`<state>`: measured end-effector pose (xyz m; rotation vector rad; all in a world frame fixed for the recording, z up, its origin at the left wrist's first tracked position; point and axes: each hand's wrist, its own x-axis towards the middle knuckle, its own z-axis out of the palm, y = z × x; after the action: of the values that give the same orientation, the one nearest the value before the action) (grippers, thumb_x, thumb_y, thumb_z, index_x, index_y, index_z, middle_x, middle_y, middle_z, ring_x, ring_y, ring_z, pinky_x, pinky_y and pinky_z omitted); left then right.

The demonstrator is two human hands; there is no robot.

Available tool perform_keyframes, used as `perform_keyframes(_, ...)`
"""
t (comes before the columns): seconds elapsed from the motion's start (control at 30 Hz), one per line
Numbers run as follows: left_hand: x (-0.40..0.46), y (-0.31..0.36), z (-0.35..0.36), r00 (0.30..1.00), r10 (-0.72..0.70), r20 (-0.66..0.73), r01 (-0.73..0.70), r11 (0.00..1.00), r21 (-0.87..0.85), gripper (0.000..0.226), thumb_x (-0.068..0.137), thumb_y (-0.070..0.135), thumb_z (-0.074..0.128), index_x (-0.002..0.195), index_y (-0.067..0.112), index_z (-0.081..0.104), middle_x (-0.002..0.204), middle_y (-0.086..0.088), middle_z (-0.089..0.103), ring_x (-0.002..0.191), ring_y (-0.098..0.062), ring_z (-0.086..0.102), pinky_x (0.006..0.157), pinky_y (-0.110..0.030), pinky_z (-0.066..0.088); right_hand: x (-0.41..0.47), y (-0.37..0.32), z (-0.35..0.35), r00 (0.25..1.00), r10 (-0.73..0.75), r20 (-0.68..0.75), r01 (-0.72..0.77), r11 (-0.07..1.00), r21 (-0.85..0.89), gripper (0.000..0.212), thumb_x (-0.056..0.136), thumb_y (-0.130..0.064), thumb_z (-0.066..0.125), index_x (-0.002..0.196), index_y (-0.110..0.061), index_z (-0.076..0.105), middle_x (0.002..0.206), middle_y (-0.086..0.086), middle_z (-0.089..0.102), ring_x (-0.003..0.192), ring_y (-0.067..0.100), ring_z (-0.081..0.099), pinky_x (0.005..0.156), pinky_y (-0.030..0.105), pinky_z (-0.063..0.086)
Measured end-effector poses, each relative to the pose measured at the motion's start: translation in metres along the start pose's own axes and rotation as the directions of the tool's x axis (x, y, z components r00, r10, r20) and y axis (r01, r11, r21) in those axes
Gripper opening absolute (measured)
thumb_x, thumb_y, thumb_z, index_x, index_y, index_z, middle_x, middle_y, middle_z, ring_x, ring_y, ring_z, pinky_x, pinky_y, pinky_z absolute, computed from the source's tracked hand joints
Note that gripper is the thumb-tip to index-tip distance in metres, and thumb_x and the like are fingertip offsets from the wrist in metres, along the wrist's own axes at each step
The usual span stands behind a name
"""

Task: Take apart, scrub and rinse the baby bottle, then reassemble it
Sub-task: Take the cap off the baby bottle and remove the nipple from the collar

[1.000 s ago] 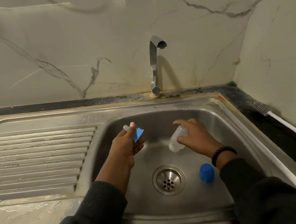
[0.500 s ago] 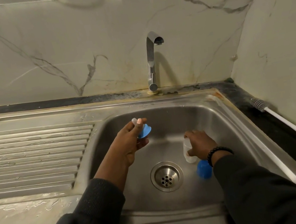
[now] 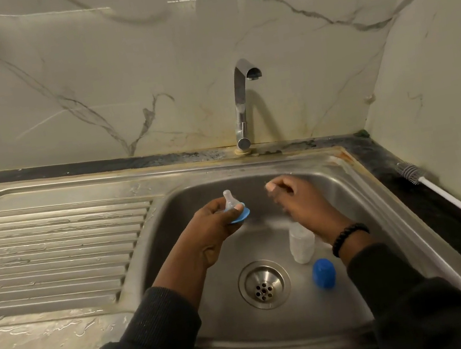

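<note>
My left hand [image 3: 215,222] grips the clear teat with its blue collar ring [image 3: 236,208] above the left side of the sink basin [image 3: 357,202]. The clear bottle body [image 3: 301,242] stands upright on the basin floor, right of the drain [image 3: 264,284]. A blue cap [image 3: 324,273] lies just in front of the bottle. My right hand [image 3: 296,197] hovers above the bottle, blurred, fingers loosely curled, with nothing in it. It sits a short way right of the teat.
A chrome tap [image 3: 243,102] rises behind the basin, with no water running. A ribbed draining board [image 3: 51,251] lies to the left. A white-handled bottle brush [image 3: 450,199] rests on the dark counter at the right, along the marble wall.
My right hand set the bottle body upright beside the blue cap, let go and rose toward the teat. My left hand turned the teat so it points up.
</note>
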<state>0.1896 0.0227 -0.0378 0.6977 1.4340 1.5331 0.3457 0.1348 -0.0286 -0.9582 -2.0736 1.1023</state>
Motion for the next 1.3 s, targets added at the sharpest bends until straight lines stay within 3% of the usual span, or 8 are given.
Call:
perform_keyframes(0.13, 0.0, 0.001, -0.002, 0.994, 0.106, -0.011, -0.101, 0.973, 0.209, 0.036, 0.081, 0.01, 0.077, 0.112, 0.016, 0.06, 0.106, -0.008, 0.068, 0.098, -0.019, 0.067, 0.086, -0.028, 0.055, -0.013, -0.016, 0.019, 0.979, -0.056, 0.194, 0.02, 0.983, 0.18, 0.023, 0.096, -0.039, 0.054, 0.11, -0.024, 0.065, 0.099, -0.007, 0.068, 0.089, 0.006, 0.064, 0.073, 0.02, 0.051)
perform_keyframes(0.3, -0.001, 0.002, -0.001, 0.994, 0.11, 0.007, -0.105, 0.923, 0.37, 0.026, 0.078, 0.01, 0.079, 0.096, 0.016, 0.062, 0.092, -0.004, 0.067, 0.085, -0.015, 0.064, 0.08, -0.025, 0.056, -0.009, -0.017, 0.022, 0.969, -0.196, 0.154, 0.174, 0.974, 0.145, 0.013, 0.089, -0.025, 0.068, 0.101, -0.021, 0.066, 0.099, -0.002, 0.068, 0.093, 0.013, 0.066, 0.081, 0.029, 0.058)
perform_keyframes(0.37, -0.001, 0.002, -0.001, 0.998, 0.055, 0.035, -0.063, 0.95, 0.306, 0.026, 0.079, 0.009, 0.078, 0.099, 0.013, 0.062, 0.095, -0.007, 0.068, 0.085, -0.014, 0.067, 0.076, -0.022, 0.056, -0.008, -0.016, 0.022, 0.972, -0.193, 0.131, 0.173, 0.974, 0.146, 0.008, 0.09, -0.021, 0.067, 0.097, -0.019, 0.065, 0.092, -0.001, 0.069, 0.086, 0.012, 0.067, 0.077, 0.03, 0.059)
perform_keyframes(0.47, -0.003, 0.003, -0.002, 0.996, -0.025, 0.084, 0.022, 0.999, 0.037, 0.028, 0.086, 0.014, 0.072, 0.112, 0.009, 0.062, 0.104, -0.013, 0.073, 0.093, -0.019, 0.071, 0.08, -0.029, 0.059, -0.007, -0.017, 0.021, 0.988, -0.151, 0.03, 0.139, 0.959, 0.249, 0.005, 0.092, -0.018, 0.063, 0.097, -0.02, 0.063, 0.091, 0.0, 0.068, 0.083, 0.013, 0.068, 0.076, 0.032, 0.059)
perform_keyframes(0.6, -0.004, 0.005, 0.001, 0.989, 0.009, 0.149, 0.013, 0.989, -0.144, 0.033, 0.097, 0.03, 0.057, 0.123, 0.01, 0.06, 0.115, -0.015, 0.071, 0.107, -0.025, 0.069, 0.088, -0.033, 0.058, -0.005, -0.015, 0.017, 0.987, -0.161, -0.011, 0.158, 0.955, 0.253, 0.012, 0.094, -0.015, 0.06, 0.098, -0.026, 0.064, 0.098, -0.002, 0.066, 0.088, 0.006, 0.066, 0.077, 0.027, 0.058)
perform_keyframes(0.9, -0.001, 0.006, -0.005, 0.994, 0.084, 0.071, -0.083, 0.996, -0.011, 0.037, 0.095, 0.027, 0.059, 0.124, 0.005, 0.063, 0.116, -0.013, 0.067, 0.104, -0.019, 0.066, 0.089, -0.027, 0.056, -0.004, -0.014, 0.017, 0.986, -0.167, 0.008, 0.164, 0.973, 0.164, 0.016, 0.087, -0.018, 0.069, 0.099, -0.028, 0.067, 0.101, -0.01, 0.067, 0.096, 0.007, 0.064, 0.086, 0.03, 0.057)
perform_keyframes(1.13, -0.004, 0.005, -0.006, 0.991, 0.081, 0.106, -0.076, 0.996, -0.05, 0.037, 0.094, 0.023, 0.06, 0.125, 0.004, 0.064, 0.121, -0.016, 0.067, 0.11, -0.024, 0.065, 0.089, -0.028, 0.056, -0.006, -0.023, 0.015, 0.988, -0.155, -0.026, 0.156, 0.985, 0.078, 0.009, 0.085, -0.018, 0.073, 0.089, -0.025, 0.071, 0.086, -0.009, 0.07, 0.079, 0.004, 0.065, 0.075, 0.02, 0.056)
perform_keyframes(1.3, -0.006, 0.006, -0.002, 0.988, 0.04, 0.146, -0.026, 0.995, -0.096, 0.035, 0.093, 0.02, 0.06, 0.123, 0.002, 0.064, 0.119, -0.017, 0.067, 0.105, -0.023, 0.067, 0.087, -0.028, 0.058, -0.007, -0.028, 0.017, 0.986, -0.147, -0.081, 0.146, 0.989, -0.012, 0.008, 0.085, -0.015, 0.072, 0.087, -0.022, 0.068, 0.078, -0.008, 0.065, 0.073, 0.007, 0.062, 0.068, 0.023, 0.057)
